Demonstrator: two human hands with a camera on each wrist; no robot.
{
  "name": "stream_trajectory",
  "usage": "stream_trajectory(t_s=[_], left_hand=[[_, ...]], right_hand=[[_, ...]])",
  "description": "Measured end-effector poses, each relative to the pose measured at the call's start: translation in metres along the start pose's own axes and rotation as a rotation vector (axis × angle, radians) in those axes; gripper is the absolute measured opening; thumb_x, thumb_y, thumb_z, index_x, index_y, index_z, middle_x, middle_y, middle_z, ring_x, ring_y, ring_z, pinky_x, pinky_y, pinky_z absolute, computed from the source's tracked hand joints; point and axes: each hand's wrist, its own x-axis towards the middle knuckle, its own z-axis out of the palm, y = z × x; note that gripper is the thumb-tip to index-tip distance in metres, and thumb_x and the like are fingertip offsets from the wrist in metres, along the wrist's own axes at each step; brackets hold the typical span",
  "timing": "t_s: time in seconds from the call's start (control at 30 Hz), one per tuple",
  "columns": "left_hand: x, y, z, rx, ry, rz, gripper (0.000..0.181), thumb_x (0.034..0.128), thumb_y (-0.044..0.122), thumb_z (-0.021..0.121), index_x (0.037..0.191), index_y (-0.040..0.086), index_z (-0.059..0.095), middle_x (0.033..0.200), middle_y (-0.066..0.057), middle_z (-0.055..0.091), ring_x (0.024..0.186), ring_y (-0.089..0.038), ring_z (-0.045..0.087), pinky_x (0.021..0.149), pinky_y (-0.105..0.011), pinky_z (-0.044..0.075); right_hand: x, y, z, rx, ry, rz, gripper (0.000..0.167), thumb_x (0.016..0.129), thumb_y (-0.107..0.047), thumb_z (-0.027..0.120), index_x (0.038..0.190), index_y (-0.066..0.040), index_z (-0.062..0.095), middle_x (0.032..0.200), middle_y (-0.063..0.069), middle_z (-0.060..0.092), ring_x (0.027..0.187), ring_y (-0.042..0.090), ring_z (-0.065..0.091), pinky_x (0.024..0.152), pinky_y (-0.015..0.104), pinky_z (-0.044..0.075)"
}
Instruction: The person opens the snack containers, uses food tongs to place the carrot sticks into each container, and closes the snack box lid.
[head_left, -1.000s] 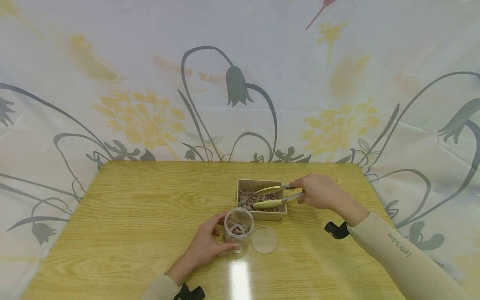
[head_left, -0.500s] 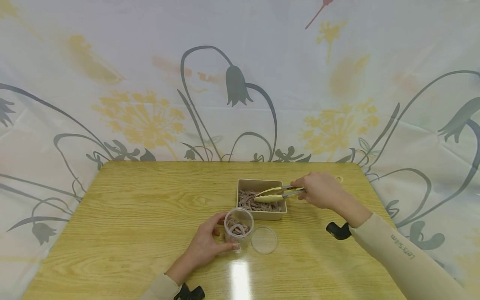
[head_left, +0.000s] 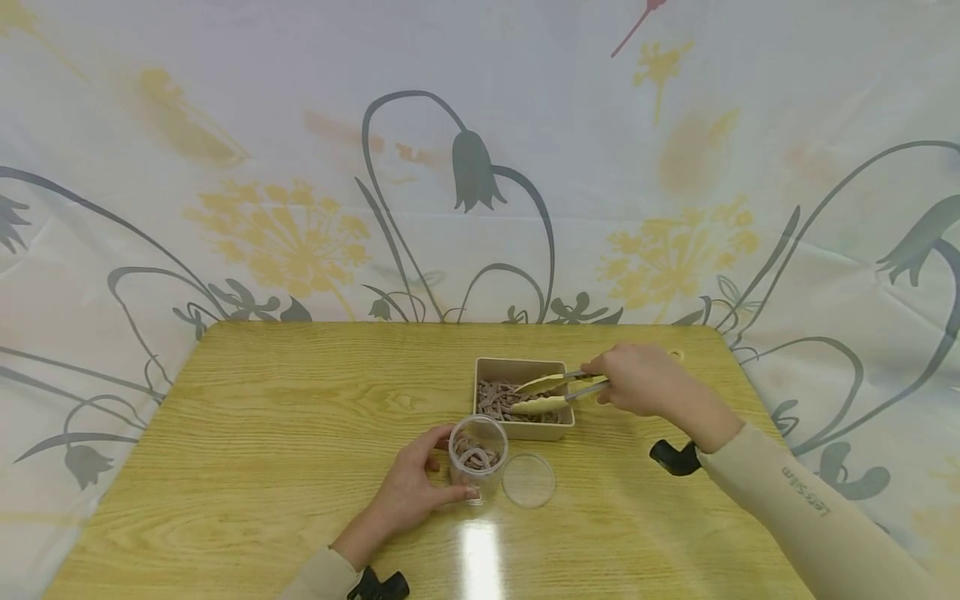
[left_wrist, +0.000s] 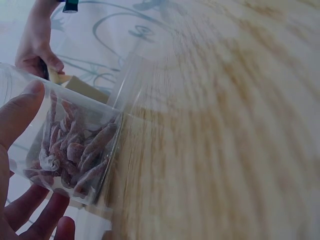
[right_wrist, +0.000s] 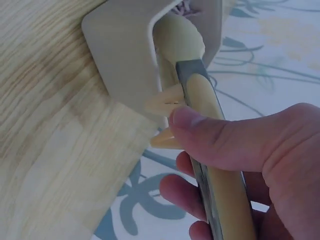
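Left fingers [left_wrist: 52,215] around clear jar [left_wrist: 97,110], brownish strips [left_wrist: 75,145] inside, wood-grain tabletop [left_wrist: 210,150] alongside, beige box [left_wrist: 89,90] behind

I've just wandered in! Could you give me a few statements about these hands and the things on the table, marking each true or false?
1. The left hand holds the clear jar. True.
2. The jar is covered. False: it is open, and a clear round lid lies beside it on the table.
3. The right hand grips the yellow-tipped tongs. True.
4. The tongs reach into the jar. False: their tips are in the tan box.
5. Brownish strips are inside the jar. True.
6. The tan box is empty. False: similar strips lie in it.
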Motion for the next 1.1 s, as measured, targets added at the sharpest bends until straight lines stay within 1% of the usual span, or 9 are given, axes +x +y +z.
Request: stream_trajectory(t_s=[0.17,0.3,0.4,0.57,0.7,0.83,0.97,1.1], left_hand=[[0.001,0.000,-0.001,-0.003,-0.003,0.001,0.084,0.0663,0.038,0.092,0.138,0.016,0.055,0.119,0.007,0.062,0.105,-0.015,0.056,0.084,-0.033,0.052],[0.001,0.000,-0.001,-0.006,-0.001,-0.002,0.084,0.0660,0.036,0.093,0.139,0.015,0.055,0.119,0.007,0.062,0.104,-0.015,0.056,0.083,-0.033,0.051],[0.001,0.001,-0.001,-0.009,-0.002,0.000,0.084,0.0657,0.034,0.093,0.139,0.015,0.055,0.119,0.008,0.062,0.104,-0.015,0.056,0.083,-0.033,0.051],[0.002,0.001,-0.001,-0.005,-0.001,0.004,0.084,0.0651,0.034,0.093,0.138,0.015,0.055,0.119,0.009,0.062,0.104,-0.014,0.056,0.083,-0.033,0.051],[0.002,0.001,-0.001,-0.003,-0.001,0.006,0.084,0.0651,0.035,0.093,0.138,0.015,0.055,0.119,0.009,0.062,0.104,-0.014,0.056,0.083,-0.032,0.051],[0.002,0.001,-0.001,-0.006,-0.003,0.004,0.084,0.0655,0.034,0.093,0.138,0.015,0.055,0.119,0.008,0.062,0.105,-0.014,0.056,0.083,-0.032,0.051],[0.001,0.001,-0.001,-0.012,-0.005,-0.003,0.084,0.0658,0.034,0.093,0.138,0.015,0.055,0.119,0.008,0.063,0.105,-0.014,0.056,0.084,-0.032,0.051],[0.001,0.000,0.000,-0.010,-0.002,0.001,0.084,0.0658,0.035,0.093,0.138,0.015,0.055,0.119,0.008,0.063,0.105,-0.014,0.056,0.084,-0.033,0.051]], right_hand=[[0.001,-0.005,0.001,-0.054,0.044,-0.004,0.039,0.083,-0.023,0.082,0.120,-0.014,0.074,0.089,0.002,0.073,0.064,0.015,0.059,0.045,0.027,0.040],[-0.002,-0.006,0.002,-0.087,0.105,-0.026,0.035,0.081,-0.022,0.083,0.115,-0.016,0.076,0.081,-0.001,0.071,0.060,0.013,0.057,0.044,0.027,0.040],[-0.004,-0.004,0.001,-0.090,0.147,-0.033,0.032,0.081,-0.022,0.082,0.112,-0.016,0.076,0.079,-0.002,0.070,0.057,0.011,0.054,0.043,0.026,0.039],[-0.008,0.000,-0.002,-0.056,0.180,-0.039,0.033,0.082,-0.022,0.082,0.113,-0.015,0.076,0.081,0.000,0.072,0.054,0.008,0.048,0.044,0.026,0.036],[-0.011,0.002,-0.006,-0.003,0.181,-0.034,0.035,0.082,-0.023,0.082,0.115,-0.012,0.076,0.085,0.001,0.073,0.053,0.007,0.046,0.045,0.025,0.035],[-0.015,0.005,-0.010,0.053,0.201,-0.028,0.036,0.081,-0.023,0.083,0.115,-0.011,0.076,0.088,0.004,0.075,0.050,0.006,0.044,0.044,0.025,0.033],[-0.018,0.009,-0.010,0.102,0.237,-0.034,0.036,0.081,-0.023,0.083,0.114,-0.010,0.076,0.091,0.006,0.076,0.049,0.004,0.044,0.043,0.025,0.032],[-0.020,0.012,-0.008,0.135,0.257,-0.018,0.037,0.080,-0.023,0.083,0.114,-0.009,0.076,0.091,0.006,0.076,0.047,0.004,0.041,0.043,0.025,0.030]])
